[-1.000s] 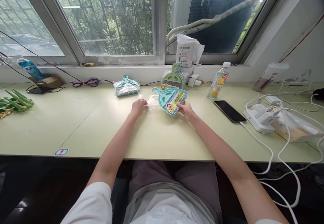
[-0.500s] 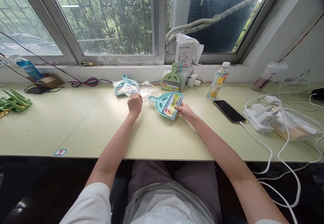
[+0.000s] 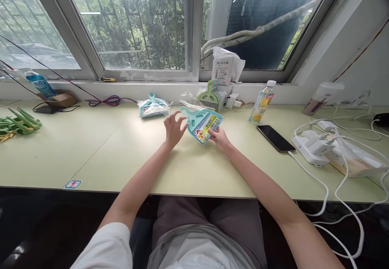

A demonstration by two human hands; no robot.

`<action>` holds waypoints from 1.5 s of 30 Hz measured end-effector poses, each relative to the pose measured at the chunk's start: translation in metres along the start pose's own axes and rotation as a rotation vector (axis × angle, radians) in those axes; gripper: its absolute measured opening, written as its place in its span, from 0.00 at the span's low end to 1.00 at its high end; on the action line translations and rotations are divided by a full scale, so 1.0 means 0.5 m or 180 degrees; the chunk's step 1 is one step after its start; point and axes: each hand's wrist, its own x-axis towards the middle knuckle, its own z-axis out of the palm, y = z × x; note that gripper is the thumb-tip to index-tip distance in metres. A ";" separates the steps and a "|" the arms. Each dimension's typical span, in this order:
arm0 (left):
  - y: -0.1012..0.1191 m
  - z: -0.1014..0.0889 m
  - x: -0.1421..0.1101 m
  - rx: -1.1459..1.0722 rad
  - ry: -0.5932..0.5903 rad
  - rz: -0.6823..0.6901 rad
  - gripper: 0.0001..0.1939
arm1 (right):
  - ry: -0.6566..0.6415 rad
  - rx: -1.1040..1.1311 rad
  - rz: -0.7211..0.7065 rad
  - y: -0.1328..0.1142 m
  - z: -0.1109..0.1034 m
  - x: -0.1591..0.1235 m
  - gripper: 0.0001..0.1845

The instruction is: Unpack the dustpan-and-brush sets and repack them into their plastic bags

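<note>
Between my hands a turquoise dustpan (image 3: 197, 119) with a small brush and a printed label card is held tilted above the table. My right hand (image 3: 219, 138) grips its lower right edge, thumb on the card. Fingers apart, my left hand (image 3: 175, 129) is close to the dustpan's handle end and holds nothing. Clear plastic wrap (image 3: 191, 100) lies just behind the handle. A wrapped turquoise dustpan set (image 3: 153, 106) rests farther back on the left. Several dustpans in green, pink and other colours (image 3: 209, 95) stand wrapped together behind the held one.
On the right are a drink bottle (image 3: 263, 102), a phone (image 3: 275, 138), a white power strip (image 3: 311, 149) with loose cables, and a tissue pack (image 3: 354, 157). Green plastic pieces (image 3: 21, 122) lie at far left. A blue bottle (image 3: 41, 84) leans on a cardboard box (image 3: 65, 97).
My left hand has let go of the clear plastic wrap and moved right, opening near the dustpan's handle. The wrap now lies farther right, behind the dustpan. My right hand keeps its hold.
</note>
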 end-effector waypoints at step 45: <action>0.096 0.018 -0.016 -0.3894 -0.1704 -0.1263 0.45 | 0.0000 0.0335 -0.0907 -0.070 0.030 -0.039 0.21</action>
